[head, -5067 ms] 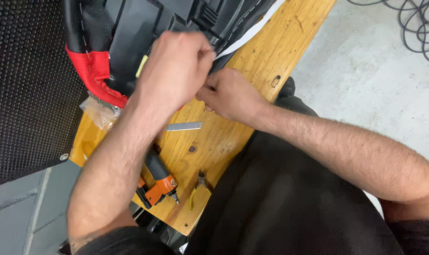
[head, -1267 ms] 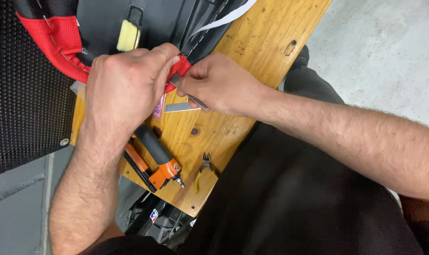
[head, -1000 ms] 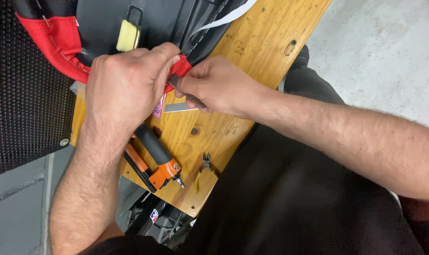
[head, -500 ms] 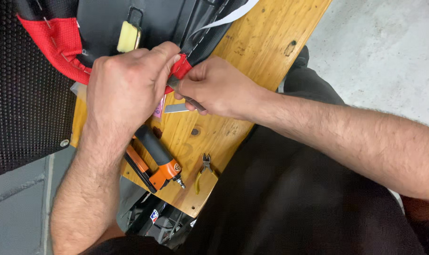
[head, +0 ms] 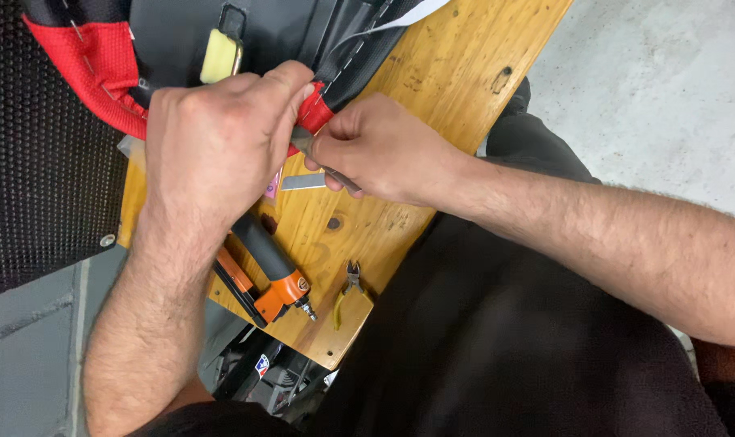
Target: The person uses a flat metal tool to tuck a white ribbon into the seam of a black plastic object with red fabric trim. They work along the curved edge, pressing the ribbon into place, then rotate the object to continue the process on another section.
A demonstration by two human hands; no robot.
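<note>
1. On the wooden workbench (head: 432, 105), a black and red seat cover (head: 165, 36) lies across the far end, its black panel stitched in white thread and its red mesh part hanging toward the left edge
2. Left hand (head: 214, 146) is closed over a red fold of the cover (head: 315, 121), thumb and forefinger pinching it
3. Right hand (head: 375, 154) meets the left at that fold, its fingers curled around a thin metal tool (head: 339, 178); only the dark lower end of the tool shows below the fist, so its kind cannot be told
4. Both hands are touching each other at the fold, over the middle of the bench
5. Just below the hands a flat grey blade (head: 303, 182) lies on the wood
6. Nearer the body, an orange and black pneumatic stapler (head: 262, 271) lies on the bench, partly under the left forearm
7. Beside it, near the bench corner, lies a pair of yellow-handled pliers (head: 347, 291)
8. A yellowish foam piece (head: 219, 57) sits in a slot of the black panel, above the left hand
</note>
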